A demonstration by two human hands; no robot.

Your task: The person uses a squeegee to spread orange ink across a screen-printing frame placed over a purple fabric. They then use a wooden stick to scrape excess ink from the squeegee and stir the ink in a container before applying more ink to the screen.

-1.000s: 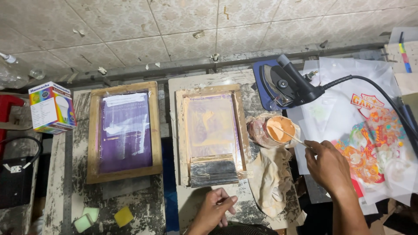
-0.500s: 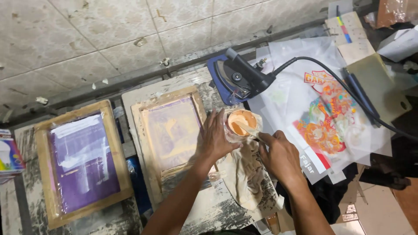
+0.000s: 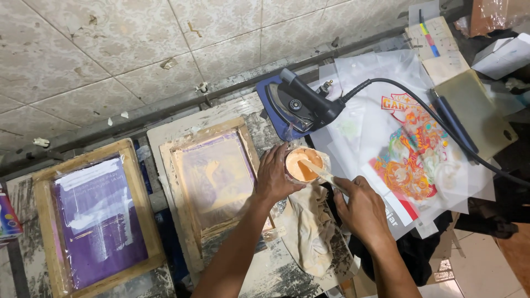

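My left hand [image 3: 274, 175] grips the side of a small round tub of orange paste [image 3: 302, 164] that stands at the right edge of a wooden screen frame [image 3: 214, 179]. My right hand [image 3: 360, 208] holds a pale flat stick [image 3: 319, 170] whose tip dips into the paste. Below the tub lies a stained cream rag [image 3: 313, 230]. A second wooden frame with purple mesh [image 3: 98, 218] sits further left, away from both hands.
A black clothes iron [image 3: 301, 104] rests on a blue pad behind the tub, its cord [image 3: 441, 118] running right across clear sheets over a colourful printed picture [image 3: 415, 152]. A tan board [image 3: 473, 113] and boxes lie at the far right. The tiled wall [image 3: 138, 49] backs the bench.
My left hand has come up from the bench front and taken hold of the tub. The right hand keeps the stick in the paste. The view has shifted right.
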